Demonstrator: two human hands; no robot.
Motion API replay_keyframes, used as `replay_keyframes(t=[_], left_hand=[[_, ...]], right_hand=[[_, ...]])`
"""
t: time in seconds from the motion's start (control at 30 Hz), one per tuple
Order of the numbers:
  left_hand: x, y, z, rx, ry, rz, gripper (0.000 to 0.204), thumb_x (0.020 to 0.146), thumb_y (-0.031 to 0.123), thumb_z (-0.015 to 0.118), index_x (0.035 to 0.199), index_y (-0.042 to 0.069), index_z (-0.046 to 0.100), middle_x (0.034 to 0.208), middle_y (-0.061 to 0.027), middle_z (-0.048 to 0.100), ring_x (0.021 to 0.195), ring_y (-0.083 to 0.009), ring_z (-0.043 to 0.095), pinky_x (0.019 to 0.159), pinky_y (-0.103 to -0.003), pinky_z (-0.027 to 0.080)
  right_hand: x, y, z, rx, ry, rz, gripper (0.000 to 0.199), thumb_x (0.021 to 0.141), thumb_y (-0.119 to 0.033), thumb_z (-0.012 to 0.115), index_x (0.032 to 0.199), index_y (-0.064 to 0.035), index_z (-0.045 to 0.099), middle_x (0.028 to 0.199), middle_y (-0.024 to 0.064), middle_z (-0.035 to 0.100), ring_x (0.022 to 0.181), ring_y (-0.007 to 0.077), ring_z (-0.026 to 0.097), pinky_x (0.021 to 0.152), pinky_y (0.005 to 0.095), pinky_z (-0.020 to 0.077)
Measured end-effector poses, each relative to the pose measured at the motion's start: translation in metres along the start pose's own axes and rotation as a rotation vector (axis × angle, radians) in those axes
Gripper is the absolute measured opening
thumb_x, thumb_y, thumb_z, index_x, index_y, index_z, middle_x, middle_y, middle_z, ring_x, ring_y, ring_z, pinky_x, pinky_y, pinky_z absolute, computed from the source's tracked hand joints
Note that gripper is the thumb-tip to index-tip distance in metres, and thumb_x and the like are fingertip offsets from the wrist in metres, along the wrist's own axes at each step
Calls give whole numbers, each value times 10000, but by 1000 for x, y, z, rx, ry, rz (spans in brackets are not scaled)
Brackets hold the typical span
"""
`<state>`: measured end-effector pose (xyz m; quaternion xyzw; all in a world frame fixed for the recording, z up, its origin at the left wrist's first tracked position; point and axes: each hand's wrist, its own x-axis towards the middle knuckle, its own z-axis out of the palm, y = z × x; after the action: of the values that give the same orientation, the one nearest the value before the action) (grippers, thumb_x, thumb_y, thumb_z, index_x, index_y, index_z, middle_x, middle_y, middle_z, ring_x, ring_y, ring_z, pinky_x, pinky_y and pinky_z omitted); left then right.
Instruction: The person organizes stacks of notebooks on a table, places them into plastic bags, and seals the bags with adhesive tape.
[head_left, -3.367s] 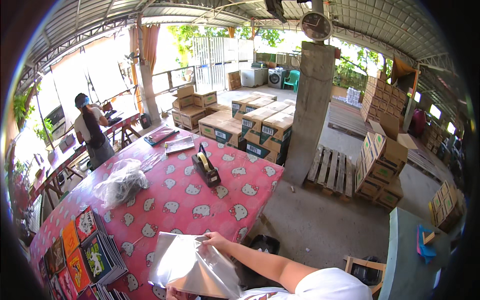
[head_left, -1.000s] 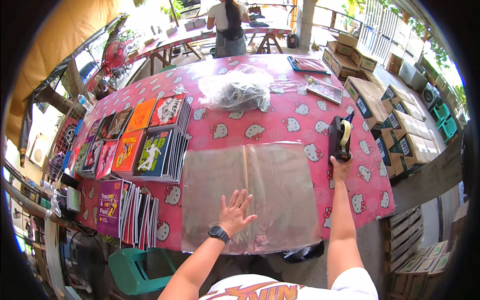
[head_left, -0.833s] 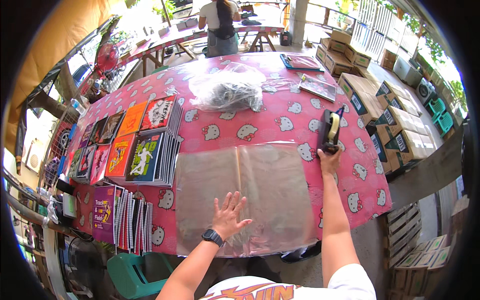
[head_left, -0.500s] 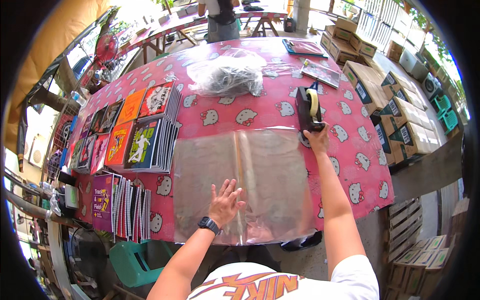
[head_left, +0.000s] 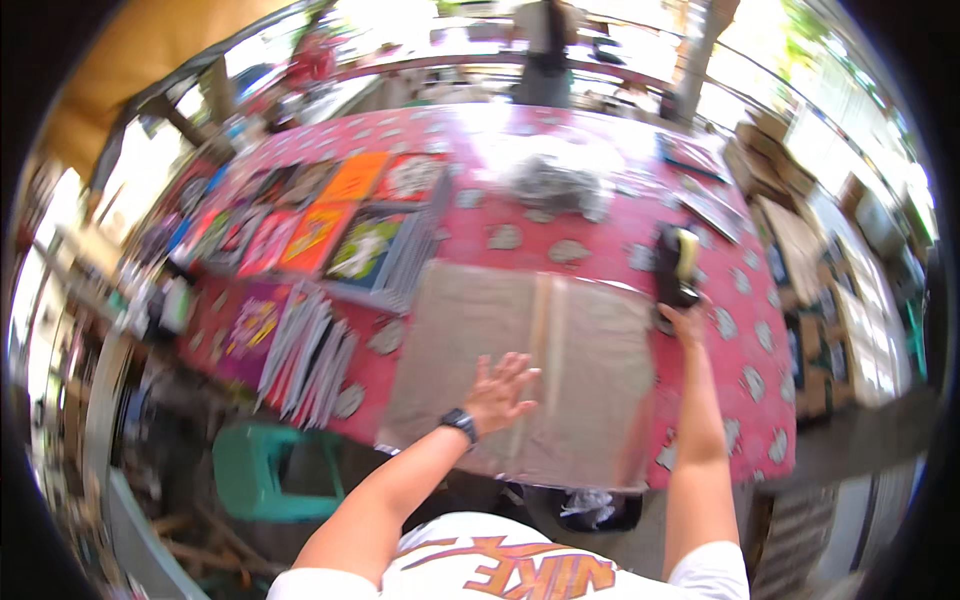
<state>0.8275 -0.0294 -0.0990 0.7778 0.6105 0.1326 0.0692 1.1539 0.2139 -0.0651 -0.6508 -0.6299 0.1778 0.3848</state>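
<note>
A flat brown sheet with a clear plastic-like sheen lies in front of me, a pale tape-like strip running down its middle. My left hand, a dark watch on its wrist, rests over the sheet with fingers spread and nothing in them. At the sheet's right edge, my right hand grips the near end of a black tape dispenser. A roll of yellowish tape shows in the dispenser. The view is smeared by motion, so the right fingertips are not sharp.
Stacks of spiral notebooks and a leaning row of notebooks stand left on the pink patterned table. Crumpled clear plastic lies beyond the sheet. Cardboard boxes stand right, a green stool lower left. A person is far ahead.
The whole view has swung left and tilted, so the table's things appear further right. Both hands keep their places, the left spread over the sheet and the right at the tape dispenser.
</note>
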Motion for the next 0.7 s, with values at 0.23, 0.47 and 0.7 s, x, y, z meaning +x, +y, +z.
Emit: replay_keyframes(t=[0.23,0.47,0.7], left_hand=[[-65,-24,-127,-85,592,-88,576,799,235,599,1324,132,385,1375,-102,354,1303,-300,275,1044,-520,186],[-226,-242,-281,69,856,-842,493,822,330,610,1159,-20,522,1147,-190,556,1079,-316,518,914,-366,392],[-250,-306,-264,-782,331,-900,646,729,530,670,1000,-50,579,856,-99,642,746,-140,603,665,-275,478]], right_hand=[[-121,-93,41,490,-51,-217,298,812,-155,552,1056,15,569,923,107,619,860,180,564,798,312,430],[-321,-353,151,1138,-1286,-36,346,854,-117,573,1174,0,511,1097,92,582,975,154,560,816,284,466],[-358,-431,202,874,-1200,339,640,855,-188,600,1353,7,249,1171,86,450,1080,174,456,879,351,434]])
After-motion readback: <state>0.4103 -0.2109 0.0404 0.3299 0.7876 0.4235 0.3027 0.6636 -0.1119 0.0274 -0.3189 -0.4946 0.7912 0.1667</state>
